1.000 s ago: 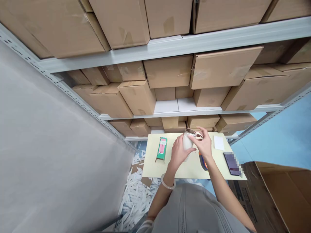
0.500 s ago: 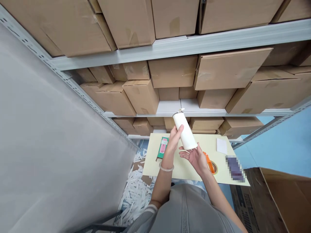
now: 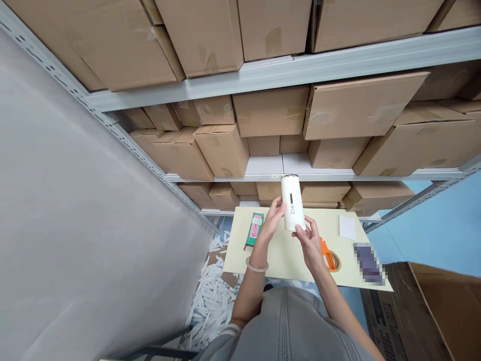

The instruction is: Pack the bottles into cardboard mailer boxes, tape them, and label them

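A white tumbler (image 3: pixel 292 205) with dark lettering down its side is held up over the pale yellow table (image 3: pixel 240 260), nearly upright. My left hand (image 3: pixel 273 219) grips it from the left, thumb on the front. Around its lower right is my right hand (image 3: pixel 308 241), thumb against the base and fingers behind. A thin light loop shows at the tumbler's top, by the dark rim. On the table to the left lies a green and pink packet (image 3: pixel 254 228). Right of my right hand sits an orange tape dispenser (image 3: pixel 329 256) with a roll of tape.
Metal shelving (image 3: pixel 338 65) packed with cardboard boxes (image 3: pixel 274 111) stands ahead. A white paper (image 3: pixel 347 227) and a blurred dark item (image 3: pixel 370 263) lie at the table's right. An open carton (image 3: pixel 406 311) stands lower right. Shredded paper (image 3: pixel 212 296) covers the floor at left.
The tumbler has turned more upright, so its lettering now faces me. My right hand has gone from open fingers beneath it to gripping its lower part.
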`<state>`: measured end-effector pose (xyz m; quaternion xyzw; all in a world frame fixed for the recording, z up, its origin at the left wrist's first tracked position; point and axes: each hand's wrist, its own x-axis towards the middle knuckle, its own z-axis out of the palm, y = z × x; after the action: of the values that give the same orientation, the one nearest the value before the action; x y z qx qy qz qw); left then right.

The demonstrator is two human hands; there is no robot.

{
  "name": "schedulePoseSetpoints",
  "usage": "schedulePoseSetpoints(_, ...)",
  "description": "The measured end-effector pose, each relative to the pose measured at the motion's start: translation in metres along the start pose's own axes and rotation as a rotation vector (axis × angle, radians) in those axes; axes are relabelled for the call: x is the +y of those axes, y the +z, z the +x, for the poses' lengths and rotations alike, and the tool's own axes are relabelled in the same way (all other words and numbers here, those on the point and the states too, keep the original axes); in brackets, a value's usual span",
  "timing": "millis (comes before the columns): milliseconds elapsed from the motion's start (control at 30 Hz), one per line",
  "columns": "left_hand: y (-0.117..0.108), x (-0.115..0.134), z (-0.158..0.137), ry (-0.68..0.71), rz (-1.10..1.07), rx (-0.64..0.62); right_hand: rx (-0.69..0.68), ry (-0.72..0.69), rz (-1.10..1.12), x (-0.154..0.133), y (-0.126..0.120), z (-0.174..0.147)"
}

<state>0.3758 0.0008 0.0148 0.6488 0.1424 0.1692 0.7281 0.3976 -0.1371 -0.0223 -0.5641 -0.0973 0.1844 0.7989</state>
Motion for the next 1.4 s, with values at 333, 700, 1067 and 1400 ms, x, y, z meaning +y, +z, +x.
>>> schedulePoseSetpoints(333,0.008,-0.002,0.002,-0.072,0.031,0.064,0.168,-0.340,-0.415,-0.005,0.005,-0.004)
schedulePoseSetpoints(700,0.001,0.010,-0.004,-0.010,-0.297,0.156,-0.009,-0.158,-0.189,-0.008,0.004,0.000)
schedulePoseSetpoints(1067,-0.004,0.010,-0.015,0.066,-0.400,0.004,-0.383,0.326,0.476,-0.020,0.016,-0.011)
schedulePoseSetpoints(1400,-0.005,0.001,-0.013,0.016,-0.242,0.060,-0.109,0.106,0.256,-0.004,0.010,-0.012)
